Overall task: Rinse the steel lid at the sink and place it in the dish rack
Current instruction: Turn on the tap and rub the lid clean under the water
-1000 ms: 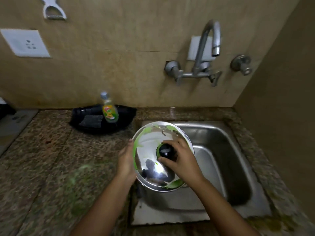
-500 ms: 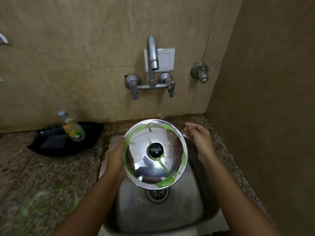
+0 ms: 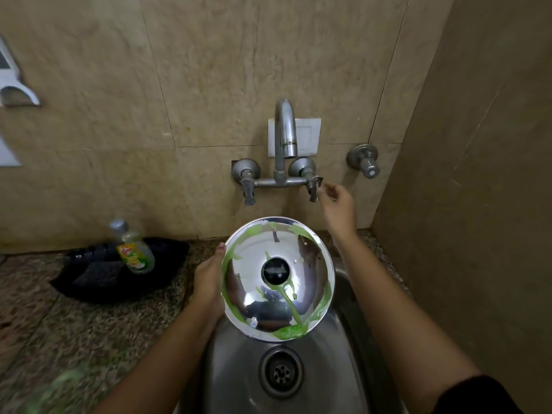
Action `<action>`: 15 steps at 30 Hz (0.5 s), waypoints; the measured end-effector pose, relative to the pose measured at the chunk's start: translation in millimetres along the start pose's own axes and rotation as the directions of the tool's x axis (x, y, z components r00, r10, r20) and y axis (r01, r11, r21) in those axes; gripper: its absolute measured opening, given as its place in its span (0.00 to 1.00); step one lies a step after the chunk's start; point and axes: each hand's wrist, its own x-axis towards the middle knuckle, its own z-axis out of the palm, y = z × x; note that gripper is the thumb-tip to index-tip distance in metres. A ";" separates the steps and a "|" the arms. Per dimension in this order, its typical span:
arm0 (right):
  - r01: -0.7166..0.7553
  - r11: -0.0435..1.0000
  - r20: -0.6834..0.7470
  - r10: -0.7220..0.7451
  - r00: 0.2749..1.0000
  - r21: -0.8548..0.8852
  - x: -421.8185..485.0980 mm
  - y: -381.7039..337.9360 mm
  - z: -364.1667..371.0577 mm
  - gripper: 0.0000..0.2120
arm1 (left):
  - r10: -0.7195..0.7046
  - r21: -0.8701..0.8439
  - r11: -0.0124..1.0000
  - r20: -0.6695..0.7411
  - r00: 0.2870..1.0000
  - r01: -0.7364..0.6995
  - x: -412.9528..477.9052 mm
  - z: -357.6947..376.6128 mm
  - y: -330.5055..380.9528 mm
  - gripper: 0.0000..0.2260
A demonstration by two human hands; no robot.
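Observation:
The round steel lid point(image 3: 301, 252) has a black knob in its middle and green soap streaks on its rim and face. My left hand point(image 3: 209, 279) holds it by its left edge, tilted up over the steel sink point(image 3: 239, 377). My right hand point(image 3: 339, 204) is raised at the wall tap point(image 3: 285, 138), fingers apart, right beside the tap's right handle point(image 3: 314, 188); I cannot tell whether they touch it. No water runs from the spout. No dish rack is in view.
A green dish-soap bottle point(image 3: 134, 252) leans in a black tray point(image 3: 98, 276) on the granite counter point(image 3: 59, 330) left of the sink. A second valve point(image 3: 366, 162) sticks out of the wall right of the tap. A side wall point(image 3: 478, 204) closes in on the right.
My right hand let go of the lid's knob and rose to the tap's right handle. The lid moved from the counter edge to over the sink, held by my left hand alone.

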 end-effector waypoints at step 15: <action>0.029 0.998 -0.048 -0.032 0.998 -0.058 -1.5 -18.6 19.2 0.16 | 0.066 0.072 0.995 0.038 0.997 -0.069 -2.2 9.3 -4.3 0.17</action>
